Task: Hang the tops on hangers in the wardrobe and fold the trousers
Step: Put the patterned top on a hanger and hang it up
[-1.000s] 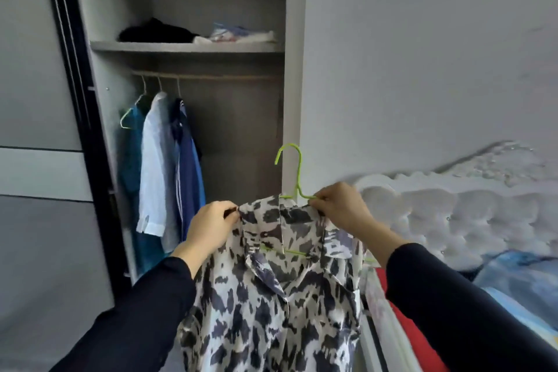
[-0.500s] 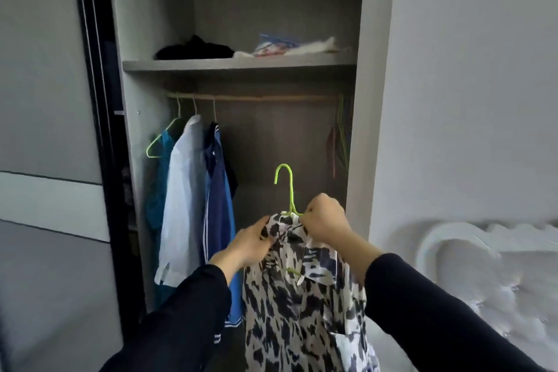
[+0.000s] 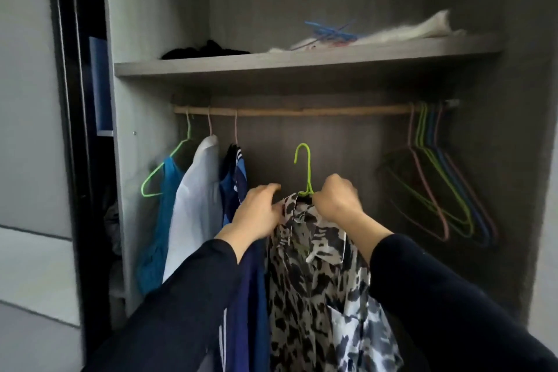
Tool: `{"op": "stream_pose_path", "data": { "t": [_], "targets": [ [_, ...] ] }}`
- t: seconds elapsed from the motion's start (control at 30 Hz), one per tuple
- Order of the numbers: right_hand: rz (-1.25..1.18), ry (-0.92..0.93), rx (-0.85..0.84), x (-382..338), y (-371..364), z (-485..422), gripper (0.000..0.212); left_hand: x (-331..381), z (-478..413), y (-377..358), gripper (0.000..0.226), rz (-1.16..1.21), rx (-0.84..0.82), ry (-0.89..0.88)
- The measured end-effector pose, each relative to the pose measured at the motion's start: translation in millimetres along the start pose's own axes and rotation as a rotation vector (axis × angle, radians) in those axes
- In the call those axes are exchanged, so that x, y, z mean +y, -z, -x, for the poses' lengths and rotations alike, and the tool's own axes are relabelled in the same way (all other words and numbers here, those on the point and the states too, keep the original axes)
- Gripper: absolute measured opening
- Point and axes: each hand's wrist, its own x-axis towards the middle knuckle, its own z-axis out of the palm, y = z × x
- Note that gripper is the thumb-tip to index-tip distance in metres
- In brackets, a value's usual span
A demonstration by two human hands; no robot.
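Head view: r. hand (image 3: 336,201) fisted on green hanger (image 3: 305,166) neck, l. hand (image 3: 259,211) pinching the light, floppy patterned shirt (image 3: 317,281) at its collar, below rail (image 3: 302,111); prob. best carried by hanger, not fabric.

A black-and-white patterned top (image 3: 320,281) hangs upright on a green hanger (image 3: 305,169) below the wardrobe rail (image 3: 302,111).

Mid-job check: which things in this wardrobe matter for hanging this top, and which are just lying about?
In the job: print blouse, green hanger gripped by right hand, left hand holding the blouse, wooden rail, spare hangers.
Lying about: black garment, white fluffy cloth, blue hangers, all on the shelf.
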Motion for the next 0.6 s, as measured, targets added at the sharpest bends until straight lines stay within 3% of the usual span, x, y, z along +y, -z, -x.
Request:
{"op": "stream_pose_path", "data": {
  "t": [0.17,0.33,0.47,0.6],
  "targets": [
    [0.023,-0.033,0.127,-47,-25,-77,0.030,-52,-88,24,0.047,-0.097,0.066,-0.177],
    [0.112,0.007,0.283,-83,-40,-134,0.025,-89,-167,47,0.051,-0.178,0.213,-0.214],
    [0.068,0.026,0.287,-99,-51,-165,0.017,-104,-213,59,0.065,-0.217,0.338,-0.251],
    [0.051,0.069,0.266,-108,-68,-185,0.020,-115,-246,65,0.064,-0.297,0.338,-0.310]
  ]
}}
